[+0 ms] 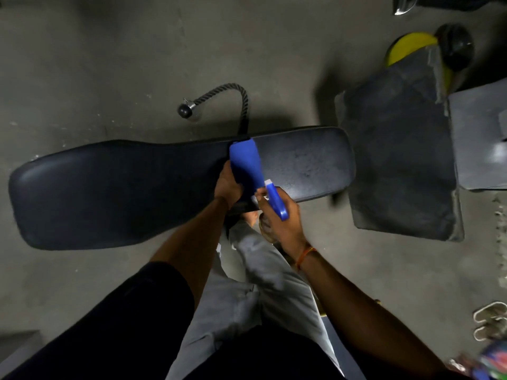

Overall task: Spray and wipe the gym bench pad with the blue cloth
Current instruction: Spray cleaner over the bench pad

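The black gym bench pad [109,187] lies across the middle of the view, its right section [307,163] looking dusty or misted. My left hand [227,185] grips the blue cloth [244,163], which hangs bunched over the pad's middle. My right hand [279,218] grips a spray bottle with a blue trigger head [275,200] and white nozzle, held at the pad's near edge and pointing over the pad. The bottle's body is hidden under my hand.
A black rope cable attachment [233,97] lies on the concrete floor behind the bench. A dark padded bench section [400,160] stands to the right, with a yellow and black weight plate [411,45] behind it. Sandals [491,319] lie at lower right. My grey-trousered legs stand below.
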`<state>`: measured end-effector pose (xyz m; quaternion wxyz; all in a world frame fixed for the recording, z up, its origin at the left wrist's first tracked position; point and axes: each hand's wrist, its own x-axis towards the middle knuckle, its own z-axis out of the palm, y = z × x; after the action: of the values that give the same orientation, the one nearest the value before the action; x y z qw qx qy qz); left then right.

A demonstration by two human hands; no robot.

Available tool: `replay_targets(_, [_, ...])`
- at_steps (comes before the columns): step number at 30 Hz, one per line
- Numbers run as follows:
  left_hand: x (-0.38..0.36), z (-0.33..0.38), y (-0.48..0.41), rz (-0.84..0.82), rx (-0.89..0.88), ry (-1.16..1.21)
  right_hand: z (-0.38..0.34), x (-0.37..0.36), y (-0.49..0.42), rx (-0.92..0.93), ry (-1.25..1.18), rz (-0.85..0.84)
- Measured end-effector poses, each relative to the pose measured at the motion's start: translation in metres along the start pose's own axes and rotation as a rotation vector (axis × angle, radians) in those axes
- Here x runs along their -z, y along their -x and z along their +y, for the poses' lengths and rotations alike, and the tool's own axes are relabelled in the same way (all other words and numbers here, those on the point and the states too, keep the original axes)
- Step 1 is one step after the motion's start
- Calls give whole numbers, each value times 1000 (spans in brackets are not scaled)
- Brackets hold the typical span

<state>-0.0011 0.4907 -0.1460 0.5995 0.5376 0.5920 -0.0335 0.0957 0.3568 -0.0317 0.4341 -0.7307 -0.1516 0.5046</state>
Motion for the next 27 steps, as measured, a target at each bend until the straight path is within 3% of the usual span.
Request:
replay_targets(4, [14,-4,20,-23,-47,-472,-1,-1,-7,-22,5,-9])
replay_targets(9, [28,-16,30,-234,-51,-787,-3,-2,-10,-9,49,-38])
replay_targets(21, [130,-102,50,17,-38,-904,31,-47,-2,112,318,-17])
replay_targets(27, [199,-146,56,128,94,-802,70,-80,3,11,293,79])
